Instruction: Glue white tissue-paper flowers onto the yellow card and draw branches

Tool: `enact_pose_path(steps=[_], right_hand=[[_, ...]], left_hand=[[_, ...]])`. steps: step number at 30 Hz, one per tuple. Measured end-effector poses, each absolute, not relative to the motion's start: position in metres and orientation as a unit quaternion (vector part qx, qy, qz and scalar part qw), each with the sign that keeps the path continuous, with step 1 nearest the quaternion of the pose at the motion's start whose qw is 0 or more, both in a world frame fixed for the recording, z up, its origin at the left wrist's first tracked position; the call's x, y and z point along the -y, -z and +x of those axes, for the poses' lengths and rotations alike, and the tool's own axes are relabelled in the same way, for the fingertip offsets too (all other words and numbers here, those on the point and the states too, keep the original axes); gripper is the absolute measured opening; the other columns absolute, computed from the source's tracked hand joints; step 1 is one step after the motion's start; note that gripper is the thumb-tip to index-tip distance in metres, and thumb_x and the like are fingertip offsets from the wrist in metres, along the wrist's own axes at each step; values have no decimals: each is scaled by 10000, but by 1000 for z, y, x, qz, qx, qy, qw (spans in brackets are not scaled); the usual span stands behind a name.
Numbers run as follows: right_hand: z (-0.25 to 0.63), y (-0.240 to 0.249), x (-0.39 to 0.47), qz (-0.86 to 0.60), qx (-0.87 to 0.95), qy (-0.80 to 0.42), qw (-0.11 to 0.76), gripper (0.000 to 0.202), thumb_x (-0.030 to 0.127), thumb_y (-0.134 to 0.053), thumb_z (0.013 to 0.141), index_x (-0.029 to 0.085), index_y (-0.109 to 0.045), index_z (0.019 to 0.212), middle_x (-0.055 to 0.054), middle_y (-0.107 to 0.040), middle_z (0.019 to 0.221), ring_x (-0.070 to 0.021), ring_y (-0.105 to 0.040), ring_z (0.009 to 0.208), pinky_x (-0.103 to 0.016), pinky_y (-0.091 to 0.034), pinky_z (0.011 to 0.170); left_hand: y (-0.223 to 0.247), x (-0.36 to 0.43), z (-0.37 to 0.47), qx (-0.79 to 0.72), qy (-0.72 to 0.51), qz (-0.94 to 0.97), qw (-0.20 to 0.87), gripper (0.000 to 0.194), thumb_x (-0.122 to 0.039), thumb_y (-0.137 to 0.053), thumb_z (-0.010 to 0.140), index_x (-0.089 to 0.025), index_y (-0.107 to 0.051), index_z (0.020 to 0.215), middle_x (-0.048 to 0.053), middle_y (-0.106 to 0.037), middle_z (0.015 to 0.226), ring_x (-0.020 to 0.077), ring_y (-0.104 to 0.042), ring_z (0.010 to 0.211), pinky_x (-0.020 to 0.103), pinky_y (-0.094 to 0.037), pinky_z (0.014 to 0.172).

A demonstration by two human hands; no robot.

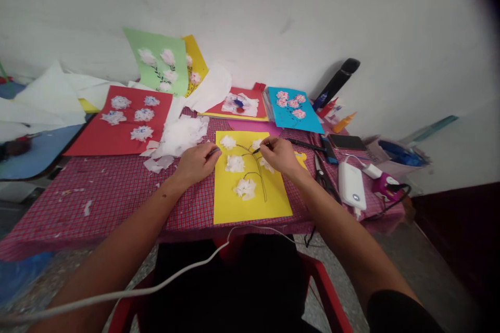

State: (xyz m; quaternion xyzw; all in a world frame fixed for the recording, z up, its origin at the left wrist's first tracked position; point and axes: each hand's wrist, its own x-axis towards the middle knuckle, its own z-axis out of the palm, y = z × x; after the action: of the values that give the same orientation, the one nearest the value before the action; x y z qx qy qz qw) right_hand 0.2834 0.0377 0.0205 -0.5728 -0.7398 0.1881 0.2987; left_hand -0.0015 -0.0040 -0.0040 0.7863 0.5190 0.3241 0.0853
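Observation:
A yellow sheet (230,208) lies on the checked tablecloth (136,192), with several white crumpled-paper flowers (245,189) on it and dark stem lines between them. In my right hand (282,155) is a black pen (257,150), its tip touching the sheet near the upper flowers. My left hand (197,163) is closed at the sheet's left edge, its fingers pinching a small dark object (213,151), perhaps a pen cap. Beyond that hand is a pile of torn white paper (182,135).
Red (91,132) and blue (308,123) flower sheets flank the work. At right are scissors (323,174), a white power bank (351,186), a phone (347,141) and glue bottles (344,123). A white cable (183,270) crosses in front.

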Motion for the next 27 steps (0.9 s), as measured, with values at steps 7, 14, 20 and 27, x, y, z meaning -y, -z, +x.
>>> enact_pose_path(steps=[7,14,20,27], right_hand=[[288,-21,-33,-568,743,-187,299,214,292,-566,811,165,-737,824,-19,-683,639,-159,-575,561,-279,-347,576],[291,-23,-29,-568,743,-193,297,209,286,-563,811,169,-735,799,-19,-676,635,-168,-592,582,-276,-352,570],[292,-22,-26,-573,739,-185,303,203,287,-567,808,167,-730,785,-19,-677,635,-168,-594,577,-279,-357,573],[296,-21,-21,-569,740,-193,302,188,271,-566,794,169,-721,769,-22,-667,617,-172,-593,567,-272,-353,545]], left_hand=[[5,4,-2,-516,-324,788,87,292,-423,-469,1028,-210,-667,994,66,-745,936,231,-691,877,350,-512,788],[5,5,-3,-518,-325,787,85,301,-429,-465,1031,-214,-672,994,66,-745,939,231,-687,873,353,-513,790],[4,4,-3,-523,-320,785,88,295,-427,-469,1028,-214,-670,991,57,-737,925,227,-681,865,343,-495,780],[5,4,-4,-518,-320,788,91,264,-402,-489,1023,-211,-668,989,52,-739,918,217,-669,830,344,-483,757]])
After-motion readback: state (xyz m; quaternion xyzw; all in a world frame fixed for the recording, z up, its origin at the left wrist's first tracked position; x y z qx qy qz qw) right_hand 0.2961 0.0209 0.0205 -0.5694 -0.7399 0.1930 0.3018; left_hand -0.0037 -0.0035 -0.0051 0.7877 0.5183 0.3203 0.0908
